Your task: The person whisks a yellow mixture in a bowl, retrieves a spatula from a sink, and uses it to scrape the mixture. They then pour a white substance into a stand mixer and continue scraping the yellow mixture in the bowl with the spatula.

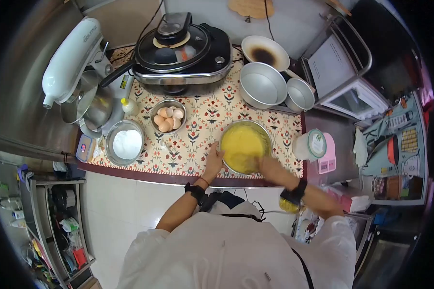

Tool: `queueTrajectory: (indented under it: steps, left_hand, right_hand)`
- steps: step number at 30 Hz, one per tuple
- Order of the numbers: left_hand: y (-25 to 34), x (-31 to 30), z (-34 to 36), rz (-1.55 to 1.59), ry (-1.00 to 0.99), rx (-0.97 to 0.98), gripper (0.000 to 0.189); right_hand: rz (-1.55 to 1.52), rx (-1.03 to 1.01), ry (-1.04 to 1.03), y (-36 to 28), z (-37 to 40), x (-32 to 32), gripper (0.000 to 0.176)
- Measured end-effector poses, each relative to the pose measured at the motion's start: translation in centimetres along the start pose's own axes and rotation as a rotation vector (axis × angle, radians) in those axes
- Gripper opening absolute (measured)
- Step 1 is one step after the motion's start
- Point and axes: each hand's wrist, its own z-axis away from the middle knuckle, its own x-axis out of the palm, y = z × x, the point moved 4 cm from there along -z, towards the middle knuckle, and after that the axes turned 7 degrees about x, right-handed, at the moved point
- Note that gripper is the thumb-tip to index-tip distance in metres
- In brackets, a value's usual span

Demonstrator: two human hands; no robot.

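The person's white shirt (226, 250) is closest, at the bottom of the view. Both arms reach forward from it, and each wrist has a black band (196, 190).

The left hand (213, 161) is closed on the near left edge of the round shiny metal bowl (246, 122), with its fingers curled over the rim. The right hand (270, 166) is at the near right side of that bowl, down by the runny yellow mix (243, 144) inside. It is blurry, so I cannot tell how open it is or if it holds anything. The bowl sits between the two hands, at the front of the flowery table cloth (202, 115).

Just right of the bowl stands a white tub with a green-edged lid (309, 144), and beside that is a pink kitchen scale (329, 159). To the left, well apart from the hands, is a metal bowl of white powder (126, 143). A little farther back is a small metal bowl of brown eggs (168, 118).

Farther back on the right are two empty round metal tins (263, 85), side by side, and a white pan with a dark stain (265, 53). At the back in the middle is a big black cooker with a lid (178, 48). On the far left stands a white stand mixer (72, 58).
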Motion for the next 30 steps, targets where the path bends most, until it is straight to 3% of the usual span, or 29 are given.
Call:
queueTrajectory:
  steps: [2,4,5,8,10,11,13,14,15,16,18,21,24,25,28,29,30]
  left_hand:
    - [1.4,-0.1,-0.3,-0.032,-0.04,-0.014,0.043]
    - [1.5,0.2,-0.8,0.001,0.043,0.027,0.043]
    - [1.3,0.1,-0.8,-0.062,0.063,0.074,0.042]
    - [0.4,-0.9,-1.5,-0.32,0.067,0.157,0.041]
    - [0.9,-0.7,-1.0,-0.374,0.01,0.178,0.042]
    - [1.1,-0.4,-0.7,-0.257,0.033,0.131,0.042]
    - [1.5,0.0,-0.3,-0.022,0.094,0.045,0.043]
    - [1.3,-0.4,-0.5,-0.142,0.111,0.155,0.043]
    - [0.4,-0.5,-1.0,-0.261,0.124,0.262,0.043]
    - [0.2,-0.5,-1.4,-0.379,0.14,0.369,0.043]
    - [2.0,-0.6,-0.7,-0.221,0.088,0.206,0.043]
    - [1.8,0.3,-0.3,-0.052,0.068,0.065,0.044]
    - [1.9,-0.3,-0.6,-0.176,0.089,0.087,0.045]
    - [0.8,-0.4,-1.2,-0.232,0.086,0.102,0.045]
    - [1.2,-0.5,-0.2,-0.173,0.039,0.078,0.045]
    - [1.9,-0.3,-0.2,-0.111,0.02,0.073,0.045]
    - [2.0,-0.1,-0.4,-0.123,0.033,0.089,0.045]
  right_hand:
    - [0.044,0.162,0.025,2.5,-1.2,-1.5,0.017]
    - [0.079,0.341,0.137,3.8,-3.0,0.6,0.017]
    - [0.158,0.297,0.138,2.0,-2.8,3.1,0.022]
    - [0.008,0.123,-0.199,-3.8,-0.4,-1.6,0.022]
    - [0.112,-0.123,-0.092,0.6,-1.0,-0.6,0.022]
    - [0.029,0.109,-0.204,3.2,-2.6,-0.9,0.019]
    - [0.037,0.195,0.003,3.3,-3.6,0.0,0.016]
    - [0.037,0.232,0.104,2.8,-3.6,0.8,0.015]
    - [0.109,0.213,0.056,0.1,-3.6,1.6,0.015]
    - [-0.095,0.096,0.186,-2.0,-2.2,1.7,0.015]
    - [0.037,-0.044,-0.032,-3.2,-1.6,-1.1,0.011]
    - [0.091,0.229,-0.396,2.4,-4.2,-4.2,0.015]
    - [0.275,0.097,0.227,0.5,-3.6,3.2,0.017]
    - [0.103,0.2,0.116,-2.6,-2.7,1.3,0.016]
    - [-0.01,0.023,-0.021,-1.8,-2.1,-0.7,0.016]
    - [0.176,-0.017,-0.08,-0.3,-2.7,-1.8,0.014]
    - [0.121,0.052,0.044,0.9,-2.8,-1.6,0.014]
